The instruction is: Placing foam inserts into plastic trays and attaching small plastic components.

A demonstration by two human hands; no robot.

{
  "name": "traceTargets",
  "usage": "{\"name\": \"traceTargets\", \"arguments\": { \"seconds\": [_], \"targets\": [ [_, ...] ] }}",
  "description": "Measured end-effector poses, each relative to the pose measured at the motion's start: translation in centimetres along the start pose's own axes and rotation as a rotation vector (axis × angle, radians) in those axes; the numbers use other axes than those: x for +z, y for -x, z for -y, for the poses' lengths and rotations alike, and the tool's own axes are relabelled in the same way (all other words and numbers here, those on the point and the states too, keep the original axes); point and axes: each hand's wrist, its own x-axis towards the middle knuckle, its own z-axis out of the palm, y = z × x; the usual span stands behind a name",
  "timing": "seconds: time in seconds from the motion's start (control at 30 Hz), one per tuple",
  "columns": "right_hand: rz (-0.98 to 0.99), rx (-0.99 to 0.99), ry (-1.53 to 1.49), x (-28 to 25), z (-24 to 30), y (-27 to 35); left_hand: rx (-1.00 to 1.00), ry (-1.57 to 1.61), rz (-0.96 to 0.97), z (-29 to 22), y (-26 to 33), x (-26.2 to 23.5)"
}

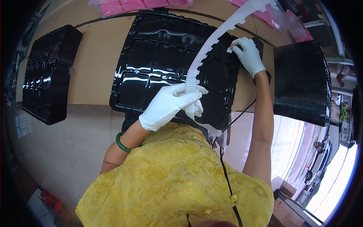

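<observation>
Two white-gloved hands are working over one glossy black tray (151,56). The left hand (168,102) is closing thumb and fingers around one long white strip (204,53) with a notched edge, above the tray's near part. The right hand (247,56), reaching farther out, is pinching one small white piece (229,50) over the tray's right side. Two stacks of black trays are flanking the hands: a left stack (45,75) well out from the left hand, and a right stack (300,79) near the right forearm, its thin layers defying a count. Pink packs (130,4) in clear plastic are lying beyond both hands, partly cut off above. The strip's far end is also running out of view, and the left fingers are hiding part of it. Its lower end is dangling below the left hand. The tray's near edge is jutting past the brown tabletop (94,56), which is showing as a wide gap left of the tray and a narrower one under the right forearm.
</observation>
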Motion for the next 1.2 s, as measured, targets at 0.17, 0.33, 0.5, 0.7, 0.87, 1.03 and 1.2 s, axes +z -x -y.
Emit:
{"name": "traceTargets", "arguments": {
  "seconds": [0.17,0.33,0.5,0.7,0.87,1.03,1.2],
  "targets": [
    [-0.037,-0.004,0.018,0.4,-0.1,0.0,0.019,-0.03,0.012,0.1,-0.3,-0.1],
    [-0.078,-0.021,0.03,0.6,-0.4,0.0,0.027,-0.027,0.014,0.0,-0.2,0.0],
    [-0.109,-0.051,0.043,0.9,-1.1,-0.1,0.019,-0.021,0.003,-0.1,-0.3,0.2],
    [-0.066,-0.015,0.042,0.3,0.1,0.1,0.022,-0.047,-0.011,0.0,-0.1,0.3],
    [-0.08,0.049,-0.015,0.6,-0.2,-0.1,0.026,-0.051,-0.017,-0.1,-0.1,0.4],
    [-0.051,0.042,-0.03,0.5,-0.4,-0.7,0.036,-0.048,-0.014,0.1,0.0,0.3],
    [-0.063,0.018,0.0,0.9,-1.5,-1.0,0.041,-0.051,-0.008,0.1,0.3,0.5]
  ]
}}
